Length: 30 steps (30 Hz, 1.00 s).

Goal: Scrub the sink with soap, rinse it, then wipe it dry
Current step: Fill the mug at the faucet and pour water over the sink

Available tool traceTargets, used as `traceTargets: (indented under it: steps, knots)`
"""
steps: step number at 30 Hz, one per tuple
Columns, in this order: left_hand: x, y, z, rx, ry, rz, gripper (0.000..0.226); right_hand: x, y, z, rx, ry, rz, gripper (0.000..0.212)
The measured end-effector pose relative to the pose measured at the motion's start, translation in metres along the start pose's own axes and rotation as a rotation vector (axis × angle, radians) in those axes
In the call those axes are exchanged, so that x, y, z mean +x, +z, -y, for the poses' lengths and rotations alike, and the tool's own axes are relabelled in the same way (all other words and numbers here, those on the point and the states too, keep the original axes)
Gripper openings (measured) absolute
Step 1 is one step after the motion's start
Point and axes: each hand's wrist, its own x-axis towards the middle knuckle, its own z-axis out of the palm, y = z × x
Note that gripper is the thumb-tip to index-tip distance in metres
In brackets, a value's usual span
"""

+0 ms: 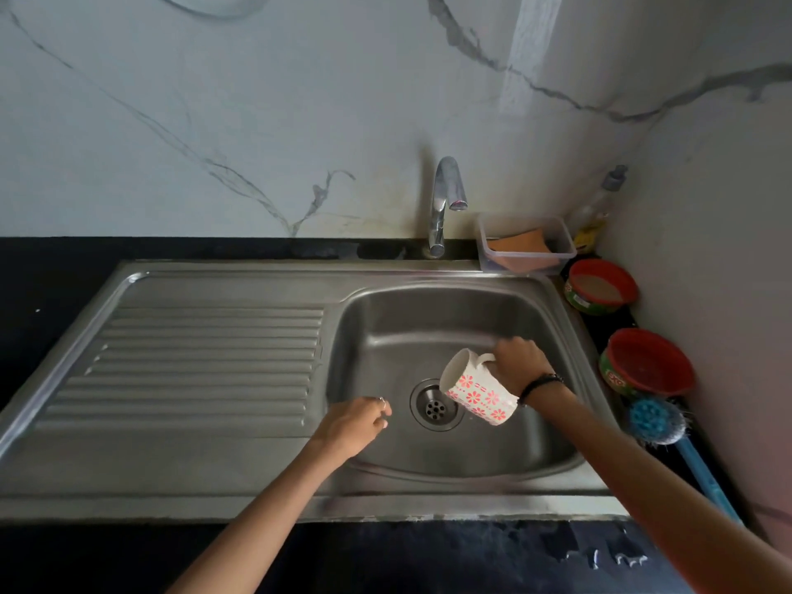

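Note:
A steel sink [433,310] with a round drain [435,406] fills the middle of the view, its ribbed drainboard [205,362] to the left. My right hand [520,364] grips the handle of a white mug [478,394] with red flowers. The mug is tipped on its side over the basin, mouth toward the upper left, just right of the drain. My left hand [355,424] rests low in the basin left of the drain, fingers loosely curled, holding nothing that I can see. The chrome tap [445,199] stands behind the basin; no water runs from it.
A clear tub [526,244] with an orange sponge sits at the back right. A soap bottle [598,212] stands in the corner. Two red-rimmed round tubs [600,285] [647,362] and a blue brush [658,422] line the black counter by the right wall.

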Motion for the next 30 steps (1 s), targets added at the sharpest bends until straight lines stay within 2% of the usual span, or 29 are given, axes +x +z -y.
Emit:
traceTargets:
  steps: [2, 5, 7, 9, 11, 14, 18, 22, 25, 30]
  knots:
    - [0.006, -0.009, 0.006, -0.019, -0.049, 0.008, 0.030, 0.007, -0.006, 0.008, 0.062, 0.033, 0.032, 0.033]
    - [0.020, -0.018, 0.018, -0.119, -0.110, 0.122, 0.032, 0.022, -0.026, 0.034, 0.032, 0.017, 0.175, 0.034]
    - [0.028, -0.024, 0.024, -0.105, -0.109, 0.216, 0.035, 0.039, -0.032, 0.054, 0.024, 0.031, 0.348, 0.034]
    - [0.036, -0.027, 0.030, -0.098, -0.096, 0.254, 0.037, 0.061, -0.028, 0.067, 0.080, 0.130, 0.587, 0.039]
    - [0.042, -0.030, 0.035, -0.087, -0.088, 0.232, 0.038, 0.082, -0.020, 0.073, 0.139, 0.203, 0.764, 0.042]
    - [0.052, -0.035, 0.047, -0.085, -0.067, 0.174, 0.037, 0.101, -0.014, 0.069, 0.347, 0.286, 0.946, 0.027]
    - [0.066, -0.040, 0.062, -0.123, -0.037, 0.115, 0.033, 0.105, -0.003, 0.035, 0.743, 0.458, 0.872, 0.029]
    - [0.080, -0.040, 0.072, -0.141, -0.028, 0.052, 0.031, 0.100, 0.018, -0.008, 0.938, 0.655, 0.752, 0.031]
    - [0.091, -0.040, 0.071, -0.145, -0.023, 0.015, 0.032, 0.089, 0.016, -0.014, 0.985, 0.660, 0.738, 0.021]
    - [0.106, -0.046, 0.072, -0.110, 0.006, -0.041, 0.043, 0.089, -0.006, 0.011, 1.192, 0.471, 0.645, 0.020]
